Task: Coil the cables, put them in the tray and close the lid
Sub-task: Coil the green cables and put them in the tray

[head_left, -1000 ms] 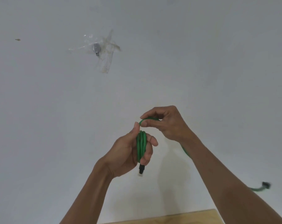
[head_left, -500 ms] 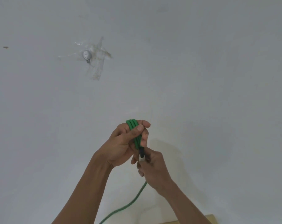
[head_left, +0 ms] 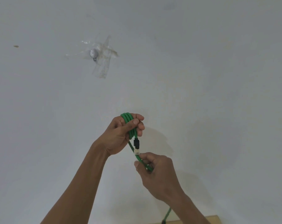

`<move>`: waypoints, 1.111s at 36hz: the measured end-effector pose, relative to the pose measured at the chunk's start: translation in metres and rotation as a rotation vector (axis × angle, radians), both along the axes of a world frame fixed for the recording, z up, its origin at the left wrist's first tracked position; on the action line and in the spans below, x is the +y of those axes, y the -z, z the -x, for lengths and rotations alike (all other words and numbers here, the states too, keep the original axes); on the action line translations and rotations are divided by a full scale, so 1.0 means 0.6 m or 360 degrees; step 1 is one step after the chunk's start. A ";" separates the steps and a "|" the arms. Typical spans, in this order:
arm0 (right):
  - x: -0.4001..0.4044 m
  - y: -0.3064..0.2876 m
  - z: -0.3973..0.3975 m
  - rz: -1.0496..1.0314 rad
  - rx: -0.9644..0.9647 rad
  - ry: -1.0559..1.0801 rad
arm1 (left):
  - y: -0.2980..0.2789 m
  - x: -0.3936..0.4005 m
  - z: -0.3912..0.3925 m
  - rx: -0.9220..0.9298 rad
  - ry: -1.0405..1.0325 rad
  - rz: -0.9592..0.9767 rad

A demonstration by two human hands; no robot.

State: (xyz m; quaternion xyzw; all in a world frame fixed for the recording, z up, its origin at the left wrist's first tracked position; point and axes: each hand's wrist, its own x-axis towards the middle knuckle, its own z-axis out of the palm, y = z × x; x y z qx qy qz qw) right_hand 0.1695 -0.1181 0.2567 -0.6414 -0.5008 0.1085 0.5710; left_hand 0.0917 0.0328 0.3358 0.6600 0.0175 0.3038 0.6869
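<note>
A green cable (head_left: 129,122) is wound in several loops around the fingers of my left hand (head_left: 121,135), which grips the coil with the thumb pressed on top. A black and white plug (head_left: 136,147) hangs from the coil just below that hand. My right hand (head_left: 154,173) sits lower and to the right, pinching the loose run of the same cable between thumb and fingers. The free tail (head_left: 167,214) drops behind my right wrist to the bottom edge. No tray or lid is in view.
A plain white wall fills the view. A small metal fitting under clear tape (head_left: 95,55) is stuck to it at upper left. A strip of wooden surface (head_left: 211,219) shows at the bottom edge.
My right hand has slid down the cable, away from the coil, so the plug now hangs free between the hands. The left hand keeps its grip on the coil.
</note>
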 end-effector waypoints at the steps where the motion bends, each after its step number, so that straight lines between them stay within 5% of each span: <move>1: -0.001 -0.002 0.001 0.0047 -0.0085 0.0001 | 0.001 0.001 0.000 -0.0005 -0.0018 -0.0004; 19: 0.007 0.005 0.015 0.0276 -0.0772 0.0159 | 0.027 0.007 -0.009 -0.0061 -0.0249 -0.0164; 26: -0.001 -0.042 -0.029 -0.0094 -0.1181 0.0546 | 0.038 0.019 0.021 0.0167 -0.0137 -0.0212; 32: 0.018 -0.108 -0.085 -0.0273 -0.1530 0.0130 | 0.047 -0.018 0.026 0.0483 0.0026 -0.0196; 40: 0.046 -0.149 -0.128 -0.0246 -0.0506 -0.0670 | 0.058 -0.070 0.018 0.0442 0.0311 0.0337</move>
